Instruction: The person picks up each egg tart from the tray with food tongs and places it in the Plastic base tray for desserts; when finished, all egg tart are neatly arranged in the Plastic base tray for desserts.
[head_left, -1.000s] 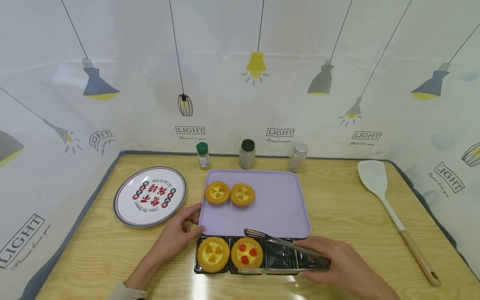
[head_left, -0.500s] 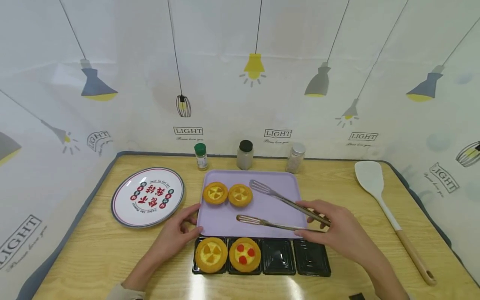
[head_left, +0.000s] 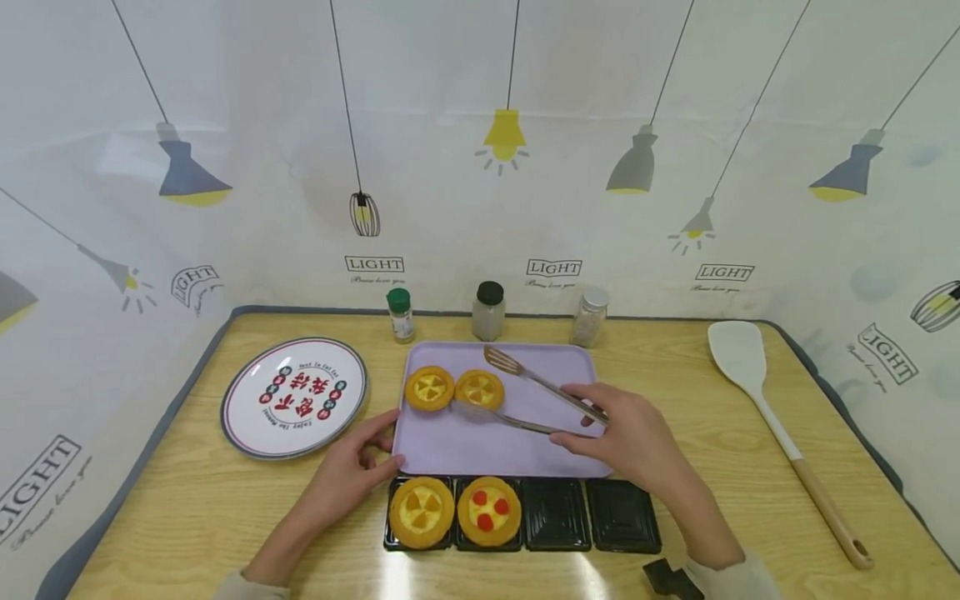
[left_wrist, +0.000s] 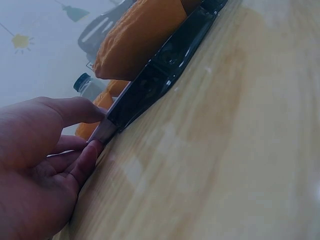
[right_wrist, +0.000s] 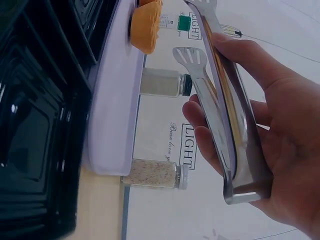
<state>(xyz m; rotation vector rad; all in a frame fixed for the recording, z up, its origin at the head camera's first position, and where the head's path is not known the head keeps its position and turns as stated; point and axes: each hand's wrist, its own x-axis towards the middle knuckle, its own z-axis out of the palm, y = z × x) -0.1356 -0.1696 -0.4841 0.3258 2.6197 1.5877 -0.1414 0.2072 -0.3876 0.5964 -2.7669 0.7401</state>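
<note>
Tongs [right_wrist: 242, 127] held spread over a lilac tray [head_left: 495, 450]

Both arms are made of shiny metal, ended in slotted, fork-like paddles and joined by a squared bend; they are gripped by the right hand [head_left: 630, 433], thumb on one arm and fingers on the other, the gap between the arms left wide; one slotted tip is placed just beside a tart [head_left: 480, 388] on the tray, whether touching cannot be told; next to it another tart [head_left: 430, 388] is set, likewise golden-crusted and topped with orange wedges; the tray's left edge is held by the fingers and thumb of the left hand [head_left: 352, 462]; directly in front, two more tarts [head_left: 422, 512] are seated in a row of black compartments [head_left: 557, 517], one topped with three red pieces.

Everything is borne by a wood-grained table [head_left: 172, 517], shared with a printed plate [head_left: 251, 408], three lidded jars [head_left: 489, 317] and a white spatula [head_left: 777, 419]; the table is enclosed by a white wall covering [head_left: 427, 150], printed with hanging lamps.
</note>
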